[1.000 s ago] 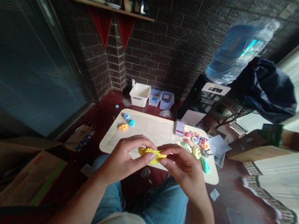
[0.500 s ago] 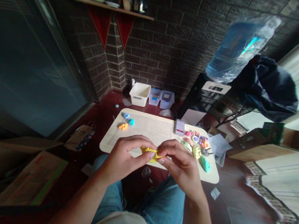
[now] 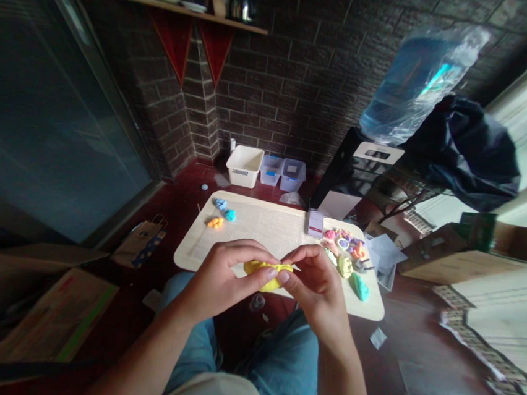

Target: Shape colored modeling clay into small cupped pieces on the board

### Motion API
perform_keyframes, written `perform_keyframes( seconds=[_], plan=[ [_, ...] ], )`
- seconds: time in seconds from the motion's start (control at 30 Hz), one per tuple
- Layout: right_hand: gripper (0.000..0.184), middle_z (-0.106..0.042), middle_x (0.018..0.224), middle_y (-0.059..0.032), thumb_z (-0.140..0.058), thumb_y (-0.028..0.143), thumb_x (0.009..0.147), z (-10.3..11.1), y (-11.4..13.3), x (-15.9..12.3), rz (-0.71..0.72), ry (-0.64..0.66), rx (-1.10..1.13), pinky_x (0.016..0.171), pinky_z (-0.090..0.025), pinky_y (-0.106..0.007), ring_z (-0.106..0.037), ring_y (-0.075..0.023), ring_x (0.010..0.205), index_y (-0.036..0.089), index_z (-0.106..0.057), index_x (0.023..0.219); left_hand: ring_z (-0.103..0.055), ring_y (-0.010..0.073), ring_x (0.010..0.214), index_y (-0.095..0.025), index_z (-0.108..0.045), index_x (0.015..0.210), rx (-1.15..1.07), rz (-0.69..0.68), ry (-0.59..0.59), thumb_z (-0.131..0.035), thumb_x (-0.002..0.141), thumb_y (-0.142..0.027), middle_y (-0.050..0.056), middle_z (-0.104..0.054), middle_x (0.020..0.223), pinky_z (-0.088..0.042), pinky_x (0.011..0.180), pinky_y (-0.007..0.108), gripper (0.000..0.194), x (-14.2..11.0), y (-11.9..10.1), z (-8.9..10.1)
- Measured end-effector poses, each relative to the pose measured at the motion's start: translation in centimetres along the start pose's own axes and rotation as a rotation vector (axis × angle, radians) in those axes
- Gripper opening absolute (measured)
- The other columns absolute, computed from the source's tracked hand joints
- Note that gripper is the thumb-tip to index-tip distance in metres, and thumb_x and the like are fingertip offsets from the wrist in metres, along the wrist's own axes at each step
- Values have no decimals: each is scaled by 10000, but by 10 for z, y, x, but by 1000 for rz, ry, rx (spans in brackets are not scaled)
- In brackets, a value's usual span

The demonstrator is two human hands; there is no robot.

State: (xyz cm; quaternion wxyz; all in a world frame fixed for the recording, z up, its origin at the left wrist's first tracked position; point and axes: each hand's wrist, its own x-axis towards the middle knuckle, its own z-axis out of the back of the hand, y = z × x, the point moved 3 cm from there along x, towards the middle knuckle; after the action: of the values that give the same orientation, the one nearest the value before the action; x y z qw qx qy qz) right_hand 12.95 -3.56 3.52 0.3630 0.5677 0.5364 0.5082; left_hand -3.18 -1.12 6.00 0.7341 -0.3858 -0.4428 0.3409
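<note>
A soft lump of yellow modelling clay [image 3: 260, 274] is held up between my two hands, above the near edge of the cream table [image 3: 186, 253]. My left hand [image 3: 230, 275] grips it from the left, thumb on the near side. My right hand [image 3: 315, 283] pinches its right end, with the thumb pressed against the clay and the index finger arched over it. Parts of the lump are hidden by my fingers. To the right on the table lie a pale yellow clay lump [image 3: 345, 267] and a green clay lump [image 3: 359, 287].
Blue clay [image 3: 220, 204], teal clay [image 3: 229, 215] and orange clay [image 3: 215, 222] lie at the table's far left. A phone [image 3: 315, 223] rests near the back right, beside several small colourful pieces. Behind stand a white bin [image 3: 245, 166] and a water dispenser [image 3: 347, 174].
The fingers of my right hand have lifted and spread a little, uncovering more of the yellow clay, which now looks longer and smoother. My left hand keeps its grip.
</note>
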Motion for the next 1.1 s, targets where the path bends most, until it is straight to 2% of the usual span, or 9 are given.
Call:
perform_keyframes(
  seconds=[0.1,0.2,0.33,0.4,0.53,0.67,0.77,0.87,1.1],
  plan=[
    [192,-626,792,25,-756,244,802,0,-5,1,-21,-30,39,651,-525,-233,-604,-118,723,230,-572,857,-687,168,801,-164,-745,835,6,15,-19,-658,843,-209,61,-746,845,-536,735,254,98,-1,1,-2],
    [226,-623,763,29,-786,263,764,2,-14,3,-29,-83,101,625,-527,-233,-595,-116,683,226,-574,833,-687,179,835,-167,-752,881,-84,127,-12,-675,844,-293,63,-749,874,-537,765,265,152,0,10,-4],
    [268,-585,769,31,-792,334,738,13,-35,7,-27,-204,232,588,-520,-238,-580,-119,656,244,-573,863,-690,208,943,-181,-705,1135,-426,314,-16,-603,870,-499,88,-749,1015,-536,846,306,427,3,38,-5],
    [287,-589,788,29,-789,365,733,19,-46,8,-41,-247,297,595,-526,-241,-593,-128,681,262,-574,893,-693,226,945,-142,-730,1045,-617,386,-17,-502,898,-578,130,-744,1028,-543,847,338,514,3,54,-9],
    [262,-637,861,25,-791,341,736,25,-64,3,-88,-310,418,680,-545,-237,-633,-128,790,280,-611,916,-693,209,889,-139,-736,919,-804,456,-9,-669,838,-442,121,-746,982,-549,766,312,320,-1,73,-19],
    [256,-684,917,19,-803,326,727,27,-70,-4,-133,-326,438,727,-555,-254,-651,-132,836,287,-676,945,-676,154,792,-131,-739,848,-808,485,-88,-785,749,-317,83,-746,876,-526,698,250,216,-6,79,-25],
    [269,-712,957,-7,-815,352,714,27,-70,-8,-163,-336,413,650,-540,-236,-649,-136,810,263,-724,951,-665,135,758,-125,-744,831,-782,495,-103,-786,751,-317,67,-747,824,-516,712,242,213,-7,81,-27],
    [231,-725,878,-20,-823,367,705,30,-72,-11,-166,-342,395,603,-511,-235,-626,-130,724,233,-753,881,-671,142,781,-118,-751,843,-750,490,-79,-775,766,-321,68,-752,814,-514,760,254,218,-8,86,-30],
    [259,-719,798,-11,-850,365,662,60,-106,-31,-231,-409,201,575,-419,-229,-539,-101,624,206,-766,849,-672,172,813,-118,-752,941,-667,575,-39,-775,737,-433,101,-754,932,-522,746,276,376,-12,114,-52]
  ],
)
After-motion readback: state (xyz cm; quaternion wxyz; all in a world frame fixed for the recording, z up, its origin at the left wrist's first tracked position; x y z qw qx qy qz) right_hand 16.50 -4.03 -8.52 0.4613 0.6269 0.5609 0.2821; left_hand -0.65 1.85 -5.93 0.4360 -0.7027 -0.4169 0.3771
